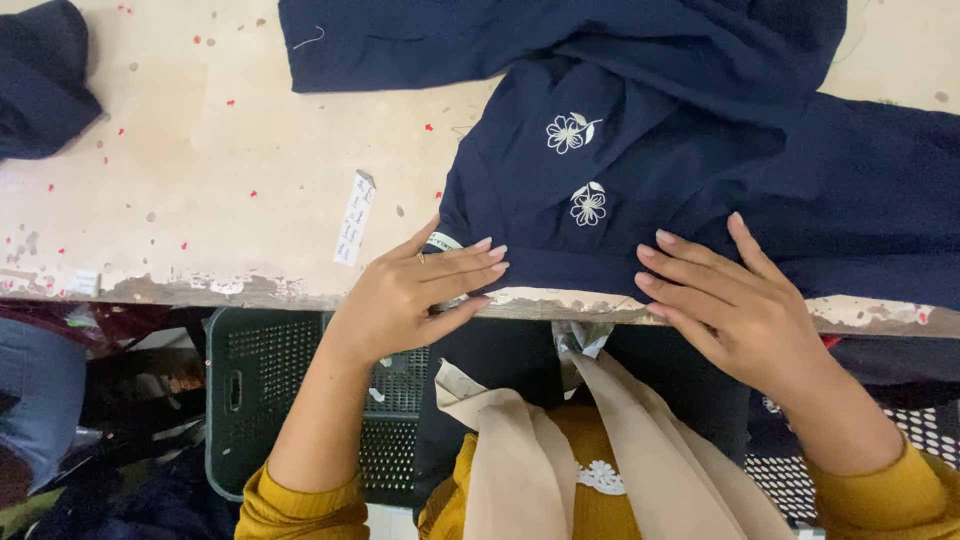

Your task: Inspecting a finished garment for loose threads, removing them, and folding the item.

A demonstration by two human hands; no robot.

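Flat on the worn table (200, 150), a navy garment (640, 190) is spread with its long axis running roughly across the view, from the left hand out past the right edge of the picture; its near hem lies along the table's front edge, and the folded bulk of it rises away from the person toward the top. Two white embroidered flowers (580, 165) sit one above the other on the cloth, just beyond the fingertips of both hands and between them.

The left hand (415, 295) rests at the garment's near left corner, fingers stretched out together and pointing right along the hem, thumb raised — pressing rather than pinching, with nothing closed inside it. A small white label (443, 241) peeks out just above its index finger. The right hand (730, 300) lies palm down on the cloth further along the same hem, fingers spread and pointing up and to the left; it too is open and flat, grasping nothing.

Well to the left of the left hand, a narrow white paper strip (354, 219) lies on the bare tabletop — apart from the cloth. Below that hand, under the table edge, stands a dark green plastic crate (262, 385). Another dark piece of cloth (45, 80) sits at the far left corner.
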